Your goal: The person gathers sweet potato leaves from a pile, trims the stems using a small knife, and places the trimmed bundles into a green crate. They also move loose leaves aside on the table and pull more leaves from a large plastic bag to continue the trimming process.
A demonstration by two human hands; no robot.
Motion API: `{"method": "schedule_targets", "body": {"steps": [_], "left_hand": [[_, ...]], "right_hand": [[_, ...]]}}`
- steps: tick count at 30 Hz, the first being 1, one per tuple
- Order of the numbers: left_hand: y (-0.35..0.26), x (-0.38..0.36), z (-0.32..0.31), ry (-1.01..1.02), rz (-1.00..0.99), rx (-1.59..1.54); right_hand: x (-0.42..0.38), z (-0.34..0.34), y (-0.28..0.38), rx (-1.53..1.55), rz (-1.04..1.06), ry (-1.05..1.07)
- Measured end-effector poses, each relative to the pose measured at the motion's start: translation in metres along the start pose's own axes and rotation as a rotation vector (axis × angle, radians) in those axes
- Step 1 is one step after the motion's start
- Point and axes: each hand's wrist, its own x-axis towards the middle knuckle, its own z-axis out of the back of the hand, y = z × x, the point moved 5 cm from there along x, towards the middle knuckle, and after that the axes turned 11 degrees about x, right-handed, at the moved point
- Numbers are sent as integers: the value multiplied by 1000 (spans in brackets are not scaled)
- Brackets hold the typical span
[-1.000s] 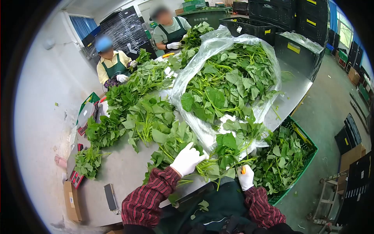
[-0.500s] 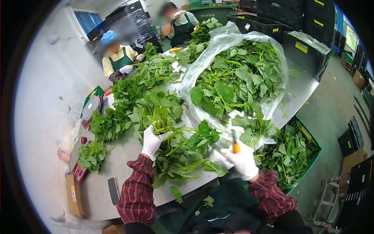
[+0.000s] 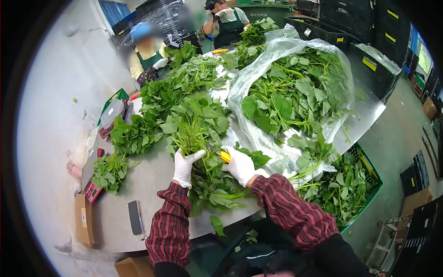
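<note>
My left hand (image 3: 183, 168), in a white glove, is closed around the stems of a bunch of leafy greens (image 3: 194, 131) above the near side of the table. My right hand (image 3: 241, 167), also gloved, grips a knife with a yellow-orange handle (image 3: 225, 157). The knife is close against the stems, just right of my left hand; its blade is mostly hidden. Below both hands lie more leafy stems (image 3: 217, 187). To the right, a large clear plastic bag (image 3: 240, 94) lies open around a big heap of greens (image 3: 300, 87).
Bunches of greens (image 3: 131, 136) line the table's left side. A phone (image 3: 135, 217) and red scale (image 3: 92, 191) lie near the left edge. A green crate (image 3: 376, 184) holds greens at right. Two people in aprons (image 3: 150, 62) are across the table. Black crates (image 3: 346, 18) stand behind.
My right hand has moved left with the knife, from beside the bag to the stems by my left hand. The view has shifted slightly; one person across the table has moved an arm.
</note>
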Motion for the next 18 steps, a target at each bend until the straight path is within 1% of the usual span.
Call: {"method": "schedule_targets", "body": {"steps": [1,2,4,6,7,8,9,10,11,12,14,16,17,18], "left_hand": [[-1,-1,0,-4,8,-6],[-2,-1,0,-8,16,-9],[-1,-2,5,-39,15,8],[0,-6,9,-50,24,-1],[5,-4,12,-64,13,-5],[6,-5,13,-70,22,-8],[4,-6,13,-75,25,-19],[4,-5,12,-78,24,-30],[8,-3,13,-94,19,-27],[10,-3,13,-94,19,-32],[13,-2,10,-95,12,-17],[14,-3,8,-90,8,-25],[14,-3,8,-100,-4,-22],[14,-3,8,-112,-16,-20]], "right_hand": [[3,-2,-2,5,-52,-8],[7,-3,-4,10,-55,-13],[19,-2,-9,-58,-161,-24],[30,11,-7,-132,-111,-33],[34,19,-14,-138,-209,-45],[42,30,-19,-110,-240,-80],[50,39,-32,-162,-256,-122],[56,52,-38,-159,-286,-278],[57,66,-46,-178,-333,-390],[57,80,-45,-78,-353,-548],[46,96,-36,191,-111,-744],[20,93,-2,598,-140,-614],[3,89,12,537,-152,-600],[-15,90,30,318,-124,-583]]}}
